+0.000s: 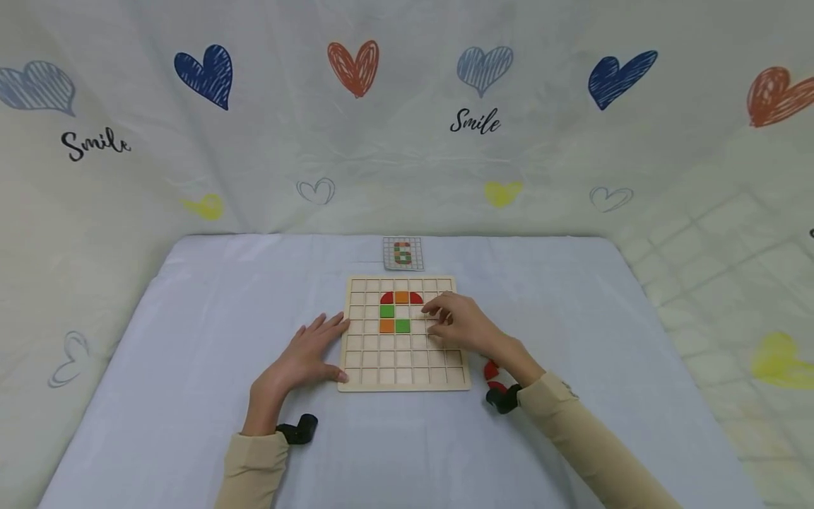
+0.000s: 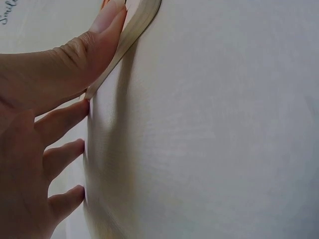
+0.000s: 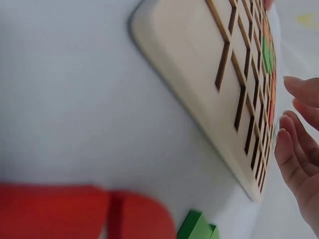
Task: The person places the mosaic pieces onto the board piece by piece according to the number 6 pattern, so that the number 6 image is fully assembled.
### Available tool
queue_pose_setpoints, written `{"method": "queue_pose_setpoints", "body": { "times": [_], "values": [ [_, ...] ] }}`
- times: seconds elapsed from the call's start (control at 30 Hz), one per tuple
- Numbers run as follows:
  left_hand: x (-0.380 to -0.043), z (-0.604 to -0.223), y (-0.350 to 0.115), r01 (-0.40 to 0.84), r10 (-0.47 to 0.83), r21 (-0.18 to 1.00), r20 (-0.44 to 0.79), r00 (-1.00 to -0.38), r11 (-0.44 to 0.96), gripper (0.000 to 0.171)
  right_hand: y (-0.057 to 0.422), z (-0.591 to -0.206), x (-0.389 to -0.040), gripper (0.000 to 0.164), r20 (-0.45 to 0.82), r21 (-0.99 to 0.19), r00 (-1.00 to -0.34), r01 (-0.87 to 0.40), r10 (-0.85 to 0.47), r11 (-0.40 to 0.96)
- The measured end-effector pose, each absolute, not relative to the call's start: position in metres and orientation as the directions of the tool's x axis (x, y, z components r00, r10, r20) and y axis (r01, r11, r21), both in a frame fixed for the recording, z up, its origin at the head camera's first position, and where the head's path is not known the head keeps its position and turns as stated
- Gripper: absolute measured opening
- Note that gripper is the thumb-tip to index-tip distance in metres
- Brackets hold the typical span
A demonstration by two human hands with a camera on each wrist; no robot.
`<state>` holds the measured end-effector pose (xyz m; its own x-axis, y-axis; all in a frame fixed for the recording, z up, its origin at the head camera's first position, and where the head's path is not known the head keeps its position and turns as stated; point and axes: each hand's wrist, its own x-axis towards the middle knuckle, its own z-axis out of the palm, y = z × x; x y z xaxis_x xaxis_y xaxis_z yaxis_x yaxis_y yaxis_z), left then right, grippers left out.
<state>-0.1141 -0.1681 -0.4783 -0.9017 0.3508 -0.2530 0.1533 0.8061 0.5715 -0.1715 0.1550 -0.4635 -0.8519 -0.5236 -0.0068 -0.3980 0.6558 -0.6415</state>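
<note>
A square wooden grid board [image 1: 403,359] lies flat on the table. In its upper part sit two red rounded corner pieces [image 1: 387,298], two orange squares [image 1: 401,297] and two green squares [image 1: 403,326]. My left hand [image 1: 308,355] rests against the board's left edge, fingers spread and thumb near the lower left corner. My right hand [image 1: 466,324] hovers over the board's right side, fingers bent. In the right wrist view its thumb and fingertips [image 3: 294,82] stand apart, with nothing visible between them.
Behind the board lies a pattern card [image 1: 403,254] with a coloured figure on a grid. Loose red pieces [image 1: 492,370] lie right of the board, partly under the right wrist, with a green piece [image 3: 197,226] beside them. A white cloth [image 1: 191,339] covers the table.
</note>
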Motion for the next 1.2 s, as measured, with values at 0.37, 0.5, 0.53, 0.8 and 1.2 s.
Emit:
{"method": "queue_pose_setpoints", "body": {
  "times": [0.37, 0.5, 0.53, 0.8, 1.2],
  "values": [
    [-0.116, -0.481, -0.166, 0.15, 0.357, 0.581, -0.261, -0.897, 0.8, 0.101, 0.189, -0.463, -0.16, 0.032, -0.048, -0.62, -0.88, -0.345, -0.473, 0.705],
    [-0.116, -0.481, -0.167, 0.13, 0.344, 0.577, -0.279, -0.897, 0.806, 0.101, 0.2, -0.463, -0.157, 0.031, -0.042, -0.609, -0.882, -0.349, -0.469, 0.712],
    [-0.116, -0.481, -0.167, 0.126, 0.341, 0.576, -0.282, -0.897, 0.808, 0.101, 0.202, -0.463, -0.157, 0.031, -0.044, -0.609, -0.883, -0.347, -0.467, 0.713],
    [-0.116, -0.481, -0.169, 0.121, 0.341, 0.586, -0.282, -0.897, 0.802, 0.102, 0.225, -0.464, -0.153, 0.032, -0.042, -0.584, -0.901, -0.329, -0.433, 0.742],
    [-0.115, -0.479, -0.17, 0.137, 0.351, 0.584, -0.271, -0.896, 0.8, 0.102, 0.256, -0.467, -0.139, 0.026, -0.035, -0.573, -0.904, -0.332, -0.427, 0.75]
  ]
}}
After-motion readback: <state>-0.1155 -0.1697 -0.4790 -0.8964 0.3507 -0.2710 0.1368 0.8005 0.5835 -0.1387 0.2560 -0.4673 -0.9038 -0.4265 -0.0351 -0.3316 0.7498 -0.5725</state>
